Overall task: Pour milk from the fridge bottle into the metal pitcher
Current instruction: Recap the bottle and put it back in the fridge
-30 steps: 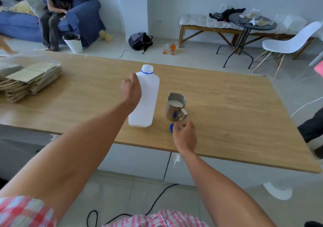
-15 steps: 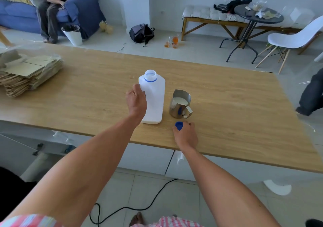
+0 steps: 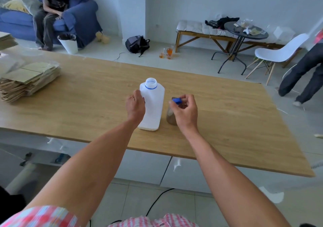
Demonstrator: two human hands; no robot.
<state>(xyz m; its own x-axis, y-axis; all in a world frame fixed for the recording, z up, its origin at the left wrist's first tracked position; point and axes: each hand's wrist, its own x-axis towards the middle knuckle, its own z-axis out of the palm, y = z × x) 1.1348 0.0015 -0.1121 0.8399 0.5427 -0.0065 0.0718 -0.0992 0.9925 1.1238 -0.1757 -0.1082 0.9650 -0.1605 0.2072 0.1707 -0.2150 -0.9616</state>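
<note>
A white plastic milk bottle [image 3: 153,104] with a blue neck ring stands upright and uncapped on the wooden table [image 3: 227,122]. My left hand [image 3: 135,105] grips its left side. My right hand [image 3: 185,110] is raised above the table and pinches the blue bottle cap [image 3: 176,100] between its fingertips, just right of the bottle. The metal pitcher [image 3: 170,117] stands right of the bottle's base; my right hand hides most of it, and its contents are out of sight.
A stack of flat cardboard pieces [image 3: 26,81] lies at the table's left end. Beyond the table are a seated person on a blue sofa [image 3: 52,15], a white bin [image 3: 69,43], a backpack [image 3: 137,44], a round black table [image 3: 244,31], a white chair [image 3: 279,54] and a walking person [image 3: 304,69].
My right hand picked the blue cap up off the table and lifted it in front of the pitcher. The bottle, tilted a second ago, now stands upright under my left hand.
</note>
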